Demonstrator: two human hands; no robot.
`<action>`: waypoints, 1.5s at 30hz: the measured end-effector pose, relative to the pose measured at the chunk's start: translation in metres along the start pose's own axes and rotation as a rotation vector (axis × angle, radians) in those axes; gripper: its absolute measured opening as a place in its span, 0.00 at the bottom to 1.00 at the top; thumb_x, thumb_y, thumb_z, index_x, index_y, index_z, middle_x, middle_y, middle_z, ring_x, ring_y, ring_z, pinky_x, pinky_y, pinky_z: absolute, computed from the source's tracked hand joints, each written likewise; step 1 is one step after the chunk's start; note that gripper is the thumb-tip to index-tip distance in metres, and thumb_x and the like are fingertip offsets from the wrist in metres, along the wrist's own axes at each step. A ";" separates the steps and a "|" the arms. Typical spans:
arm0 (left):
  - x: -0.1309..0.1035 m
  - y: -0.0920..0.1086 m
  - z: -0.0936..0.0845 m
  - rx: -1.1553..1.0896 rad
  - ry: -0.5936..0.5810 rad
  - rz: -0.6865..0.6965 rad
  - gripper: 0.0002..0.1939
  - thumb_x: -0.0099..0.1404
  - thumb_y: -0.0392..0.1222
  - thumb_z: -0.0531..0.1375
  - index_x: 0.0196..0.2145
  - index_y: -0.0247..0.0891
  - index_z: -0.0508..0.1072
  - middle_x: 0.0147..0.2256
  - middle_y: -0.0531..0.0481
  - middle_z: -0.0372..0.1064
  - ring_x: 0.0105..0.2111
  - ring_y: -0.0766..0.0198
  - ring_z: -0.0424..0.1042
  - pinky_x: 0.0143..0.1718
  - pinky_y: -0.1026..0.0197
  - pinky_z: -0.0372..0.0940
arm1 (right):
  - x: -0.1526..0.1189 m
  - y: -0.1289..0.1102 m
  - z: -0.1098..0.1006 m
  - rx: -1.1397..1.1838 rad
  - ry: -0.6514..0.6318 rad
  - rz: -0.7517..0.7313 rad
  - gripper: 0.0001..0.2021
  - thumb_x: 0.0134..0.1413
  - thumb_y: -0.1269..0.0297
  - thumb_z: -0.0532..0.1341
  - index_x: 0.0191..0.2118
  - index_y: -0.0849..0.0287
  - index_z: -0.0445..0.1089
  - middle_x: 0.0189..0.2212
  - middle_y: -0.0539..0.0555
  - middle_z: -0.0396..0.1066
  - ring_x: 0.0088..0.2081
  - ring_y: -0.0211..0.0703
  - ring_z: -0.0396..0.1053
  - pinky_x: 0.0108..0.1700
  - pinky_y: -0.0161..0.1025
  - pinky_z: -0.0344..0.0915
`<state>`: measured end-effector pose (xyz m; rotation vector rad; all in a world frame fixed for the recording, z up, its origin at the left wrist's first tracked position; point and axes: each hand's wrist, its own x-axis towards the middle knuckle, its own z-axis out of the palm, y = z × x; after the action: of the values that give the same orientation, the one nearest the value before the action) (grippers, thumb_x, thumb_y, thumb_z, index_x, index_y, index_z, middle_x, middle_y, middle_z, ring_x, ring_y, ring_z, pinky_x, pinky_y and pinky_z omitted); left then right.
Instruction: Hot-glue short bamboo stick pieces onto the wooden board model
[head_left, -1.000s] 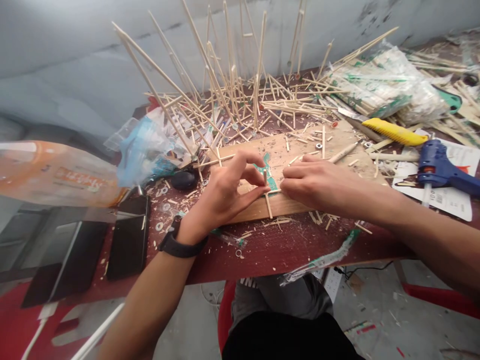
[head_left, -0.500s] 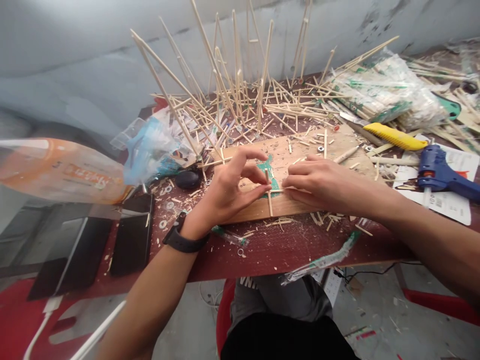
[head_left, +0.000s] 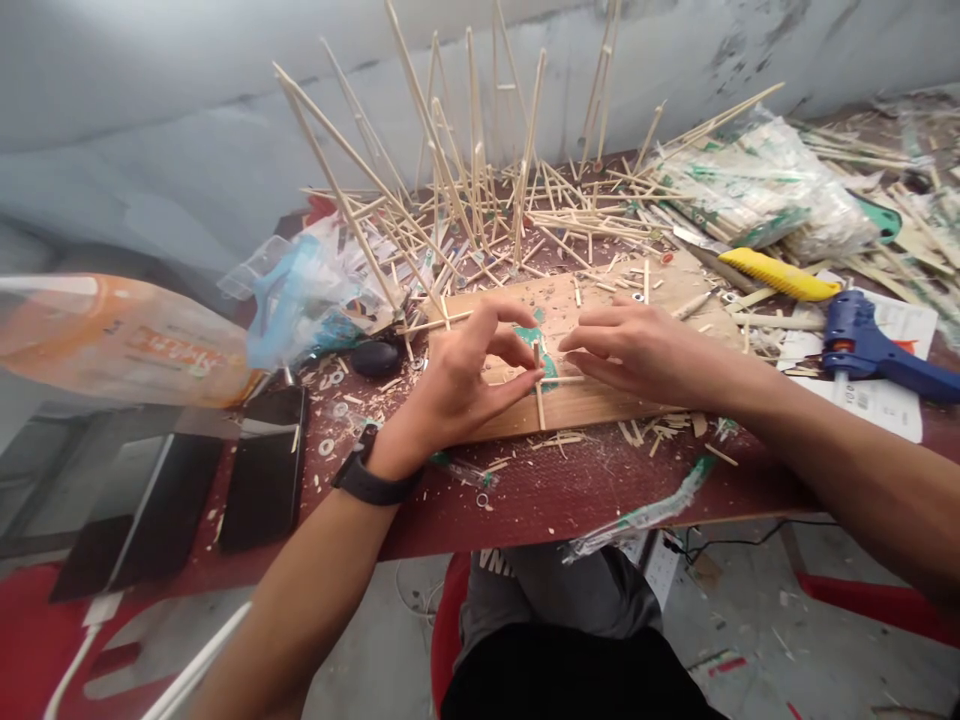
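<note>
Over the left part of the wooden board (head_left: 600,408), my left hand (head_left: 480,375) pinches a short wooden stick (head_left: 541,408) between thumb and index finger. Another thin stick (head_left: 568,380) crosses it, pointing right across a green patch (head_left: 534,335) on the board. My right hand (head_left: 619,350) is just above this crossing stick, its fingers bent and close together. Whether anything is between the right fingertips is too small to tell.
Upright stick frames (head_left: 472,150) stand behind the board. A blue glue gun (head_left: 855,335) and a yellow-handled knife (head_left: 780,272) lie right. Left are an orange-labelled bottle (head_left: 127,340), a black phone (head_left: 262,470) and a black mouse-like object (head_left: 375,358).
My right hand has lifted slightly and moved left, off the crossing stick, more of which now shows. My left hand keeps its pinch. The view has shifted slightly.
</note>
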<state>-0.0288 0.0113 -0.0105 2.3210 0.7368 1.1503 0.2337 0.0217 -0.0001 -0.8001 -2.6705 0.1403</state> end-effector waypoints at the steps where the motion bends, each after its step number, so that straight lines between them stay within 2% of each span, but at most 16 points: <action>1: 0.000 0.000 -0.001 -0.011 0.006 -0.008 0.19 0.69 0.35 0.68 0.51 0.44 0.65 0.35 0.60 0.78 0.32 0.67 0.85 0.39 0.64 0.81 | 0.000 0.000 0.000 0.014 0.005 0.008 0.17 0.78 0.65 0.53 0.40 0.62 0.77 0.32 0.55 0.73 0.32 0.40 0.64 0.41 0.41 0.57; 10: 0.002 -0.001 -0.005 -0.039 -0.021 -0.039 0.20 0.67 0.35 0.68 0.51 0.43 0.65 0.31 0.61 0.79 0.31 0.66 0.85 0.39 0.63 0.81 | 0.000 -0.001 -0.006 0.075 -0.023 0.090 0.18 0.76 0.61 0.54 0.35 0.61 0.75 0.32 0.56 0.73 0.33 0.41 0.66 0.39 0.40 0.58; 14: 0.002 -0.001 -0.004 -0.011 -0.036 -0.061 0.19 0.68 0.36 0.68 0.52 0.43 0.65 0.32 0.60 0.80 0.32 0.65 0.85 0.39 0.62 0.81 | -0.001 0.003 -0.008 0.013 -0.041 0.172 0.17 0.75 0.61 0.55 0.35 0.61 0.73 0.32 0.57 0.75 0.33 0.42 0.66 0.39 0.42 0.59; 18: 0.002 0.001 -0.004 0.001 -0.048 -0.066 0.19 0.68 0.36 0.67 0.52 0.43 0.65 0.32 0.60 0.80 0.32 0.65 0.85 0.40 0.61 0.82 | -0.002 0.007 -0.014 -0.060 0.003 0.273 0.15 0.74 0.61 0.55 0.35 0.60 0.73 0.33 0.60 0.75 0.34 0.46 0.68 0.39 0.44 0.60; 22: 0.002 0.000 -0.005 -0.008 -0.048 -0.064 0.19 0.68 0.35 0.67 0.51 0.43 0.64 0.32 0.60 0.80 0.32 0.65 0.85 0.40 0.61 0.82 | -0.002 0.012 -0.025 -0.081 0.171 0.381 0.13 0.72 0.61 0.58 0.35 0.58 0.71 0.33 0.59 0.76 0.33 0.46 0.69 0.39 0.45 0.61; 26: 0.002 -0.001 -0.004 -0.024 -0.042 -0.045 0.19 0.68 0.34 0.66 0.51 0.43 0.64 0.32 0.61 0.80 0.31 0.66 0.85 0.39 0.62 0.81 | -0.004 0.015 -0.037 -0.130 0.521 0.521 0.12 0.70 0.60 0.62 0.33 0.56 0.69 0.26 0.54 0.72 0.28 0.41 0.63 0.35 0.44 0.59; 28: 0.002 -0.002 -0.004 -0.027 -0.045 -0.060 0.19 0.67 0.35 0.66 0.51 0.44 0.64 0.32 0.61 0.80 0.31 0.65 0.85 0.39 0.61 0.81 | -0.005 0.014 -0.040 -0.151 0.688 0.543 0.13 0.70 0.58 0.63 0.32 0.55 0.68 0.23 0.51 0.67 0.26 0.40 0.61 0.33 0.43 0.57; 30: 0.002 -0.002 -0.004 -0.042 -0.048 -0.078 0.19 0.67 0.35 0.66 0.51 0.44 0.64 0.31 0.61 0.79 0.31 0.64 0.85 0.39 0.60 0.81 | -0.005 0.010 -0.042 -0.135 0.743 0.500 0.14 0.71 0.57 0.63 0.32 0.55 0.69 0.22 0.49 0.63 0.25 0.40 0.60 0.33 0.43 0.57; 32: 0.003 -0.002 -0.004 -0.068 -0.046 -0.087 0.19 0.67 0.35 0.66 0.51 0.44 0.65 0.31 0.61 0.79 0.31 0.65 0.84 0.38 0.60 0.81 | -0.005 0.006 -0.040 -0.089 0.641 0.379 0.13 0.72 0.56 0.62 0.34 0.55 0.71 0.24 0.49 0.65 0.27 0.40 0.61 0.34 0.43 0.58; 36: 0.003 -0.001 -0.004 -0.094 -0.043 -0.116 0.19 0.67 0.35 0.67 0.51 0.43 0.65 0.31 0.60 0.79 0.31 0.64 0.84 0.38 0.60 0.81 | -0.002 0.000 -0.025 -0.035 0.211 0.026 0.10 0.74 0.57 0.62 0.40 0.56 0.75 0.33 0.53 0.73 0.34 0.43 0.67 0.40 0.43 0.60; 38: 0.003 -0.002 -0.005 -0.091 -0.045 -0.127 0.19 0.67 0.36 0.67 0.51 0.44 0.65 0.31 0.60 0.79 0.31 0.64 0.85 0.38 0.60 0.82 | 0.000 -0.001 -0.014 -0.047 0.081 -0.089 0.09 0.75 0.59 0.60 0.44 0.56 0.76 0.36 0.54 0.74 0.37 0.43 0.68 0.44 0.43 0.59; 41: 0.003 -0.002 -0.005 -0.094 -0.049 -0.125 0.18 0.68 0.37 0.67 0.51 0.44 0.65 0.31 0.60 0.79 0.31 0.64 0.84 0.37 0.60 0.82 | 0.002 -0.003 -0.001 -0.110 0.039 -0.177 0.09 0.76 0.63 0.59 0.43 0.57 0.76 0.36 0.52 0.72 0.37 0.42 0.65 0.46 0.43 0.55; 45: 0.004 -0.003 -0.004 -0.117 -0.048 -0.125 0.19 0.68 0.37 0.68 0.50 0.44 0.65 0.31 0.61 0.78 0.31 0.65 0.84 0.38 0.62 0.81 | 0.004 -0.006 0.007 -0.166 0.015 -0.186 0.12 0.75 0.68 0.57 0.38 0.57 0.74 0.34 0.51 0.68 0.35 0.42 0.60 0.48 0.42 0.53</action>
<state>-0.0312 0.0165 -0.0079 2.1657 0.7648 1.0502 0.2247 0.0192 -0.0040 -0.5924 -2.7516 -0.1343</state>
